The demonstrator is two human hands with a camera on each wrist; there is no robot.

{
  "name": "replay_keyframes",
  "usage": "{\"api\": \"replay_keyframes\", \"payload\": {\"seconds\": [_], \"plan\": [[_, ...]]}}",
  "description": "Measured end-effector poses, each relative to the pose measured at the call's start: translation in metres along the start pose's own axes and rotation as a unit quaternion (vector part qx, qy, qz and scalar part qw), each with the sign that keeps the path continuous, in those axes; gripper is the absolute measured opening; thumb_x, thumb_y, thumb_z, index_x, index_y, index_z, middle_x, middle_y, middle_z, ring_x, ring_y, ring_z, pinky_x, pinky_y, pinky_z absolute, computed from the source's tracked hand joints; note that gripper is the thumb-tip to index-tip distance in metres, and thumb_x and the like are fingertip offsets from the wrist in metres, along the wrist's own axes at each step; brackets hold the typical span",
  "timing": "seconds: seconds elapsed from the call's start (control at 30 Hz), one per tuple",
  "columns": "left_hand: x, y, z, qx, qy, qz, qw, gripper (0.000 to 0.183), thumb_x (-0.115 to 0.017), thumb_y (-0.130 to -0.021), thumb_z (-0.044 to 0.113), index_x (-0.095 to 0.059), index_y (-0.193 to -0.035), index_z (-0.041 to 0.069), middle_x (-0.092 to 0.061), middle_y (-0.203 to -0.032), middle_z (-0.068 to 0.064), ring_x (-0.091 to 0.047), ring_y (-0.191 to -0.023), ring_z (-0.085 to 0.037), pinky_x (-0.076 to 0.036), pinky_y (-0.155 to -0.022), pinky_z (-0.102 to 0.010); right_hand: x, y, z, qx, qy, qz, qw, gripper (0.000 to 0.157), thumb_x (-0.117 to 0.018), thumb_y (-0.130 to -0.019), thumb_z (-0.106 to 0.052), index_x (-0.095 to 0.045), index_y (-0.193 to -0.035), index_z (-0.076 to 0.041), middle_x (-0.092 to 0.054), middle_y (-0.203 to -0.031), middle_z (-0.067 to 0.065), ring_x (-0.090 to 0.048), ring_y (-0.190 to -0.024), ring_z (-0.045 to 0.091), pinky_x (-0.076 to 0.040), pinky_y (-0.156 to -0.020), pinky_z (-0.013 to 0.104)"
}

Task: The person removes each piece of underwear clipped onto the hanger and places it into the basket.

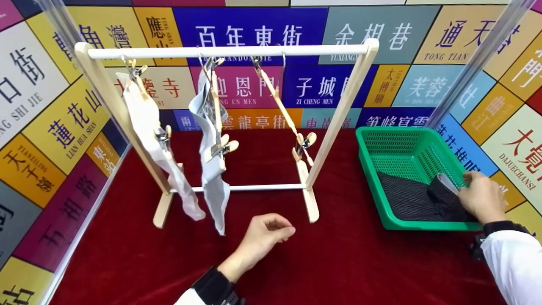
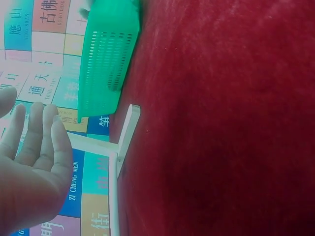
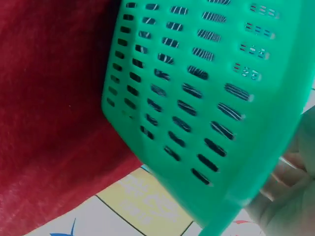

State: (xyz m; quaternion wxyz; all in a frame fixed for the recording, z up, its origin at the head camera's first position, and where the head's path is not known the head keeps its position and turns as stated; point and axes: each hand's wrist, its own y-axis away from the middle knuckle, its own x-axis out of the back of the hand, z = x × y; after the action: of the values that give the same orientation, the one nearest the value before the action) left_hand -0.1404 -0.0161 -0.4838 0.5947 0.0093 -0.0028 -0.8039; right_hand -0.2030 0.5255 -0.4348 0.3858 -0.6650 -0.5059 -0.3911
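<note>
We see a green perforated plastic basket (image 1: 432, 225), holding a dark, finely striped cloth (image 1: 402, 197), on the right of the red, velvety desk (image 1: 360, 262). The right hand (image 1: 483, 197) is at the basket's right rim, which partly screens the fingers in the right-wrist view, so we cannot tell whether they pinch anything; the left hand (image 1: 263, 237), loosely curled, holds nothing. Leftward, two limp pale cloths (image 1: 142, 112) hang clipped on a wooden rack (image 1: 237, 51), which partly blocks the lettered wall (image 1: 250, 25).
</note>
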Motion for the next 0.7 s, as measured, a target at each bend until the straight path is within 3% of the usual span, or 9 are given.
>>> {"api": "replay_keyframes", "payload": {"seconds": [0.1,0.2,0.33,0.53,0.7], "plan": [[0.004,0.003,-0.001,-0.004,-0.009,0.0,0.9999,0.012,-0.08,-0.087,0.007,-0.077,-0.094,-0.002,-0.07,-0.077,0.001,-0.063,-0.071,-0.012,-0.053,-0.068,-0.025,0.0,0.0,-0.008,0.016,0.016,-0.001,1.0,0.042,-0.058,-0.097,-0.009,-0.056,-0.133,0.013,-0.057,-0.129,0.041,-0.051,-0.112,0.064,-0.043,-0.081,0.071],[0.006,0.004,-0.001,-0.011,-0.016,-0.002,0.9998,0.011,-0.079,-0.087,0.006,-0.076,-0.094,-0.002,-0.069,-0.076,0.002,-0.062,-0.07,-0.011,-0.051,-0.066,-0.024,0.0,-0.002,-0.012,0.039,0.031,-0.049,0.998,0.049,-0.067,-0.099,-0.02,-0.056,-0.134,0.012,-0.054,-0.13,0.044,-0.052,-0.112,0.063,-0.044,-0.083,0.072],[0.006,0.006,-0.001,-0.011,-0.019,-0.005,0.9997,0.011,-0.079,-0.087,0.005,-0.076,-0.094,-0.002,-0.068,-0.076,0.002,-0.061,-0.069,-0.011,-0.05,-0.065,-0.024,-0.006,-0.004,-0.008,0.059,0.052,-0.074,0.994,0.048,-0.07,-0.094,-0.017,-0.057,-0.13,0.013,-0.054,-0.125,0.047,-0.054,-0.105,0.064,-0.047,-0.075,0.069],[0.009,0.019,0.004,-0.029,-0.093,-0.01,0.9952,0.008,-0.08,-0.088,0.01,-0.078,-0.094,0.005,-0.073,-0.083,0.003,-0.063,-0.075,-0.012,-0.05,-0.069,-0.024,-0.013,0.003,-0.012,0.059,0.046,-0.043,0.996,0.042,-0.064,-0.097,-0.013,-0.06,-0.13,0.012,-0.05,-0.131,0.046,-0.051,-0.11,0.066,-0.047,-0.073,0.069],[0.012,0.035,0.017,-0.095,-0.164,0.003,0.9818,0.004,-0.077,-0.092,0.011,-0.077,-0.095,0.014,-0.072,-0.088,0.007,-0.065,-0.078,-0.011,-0.055,-0.073,-0.028,-0.017,0.013,-0.026,0.082,0.028,-0.005,0.996,0.041,-0.062,-0.101,-0.014,-0.059,-0.133,0.011,-0.051,-0.134,0.041,-0.049,-0.115,0.064,-0.045,-0.076,0.073]]}}
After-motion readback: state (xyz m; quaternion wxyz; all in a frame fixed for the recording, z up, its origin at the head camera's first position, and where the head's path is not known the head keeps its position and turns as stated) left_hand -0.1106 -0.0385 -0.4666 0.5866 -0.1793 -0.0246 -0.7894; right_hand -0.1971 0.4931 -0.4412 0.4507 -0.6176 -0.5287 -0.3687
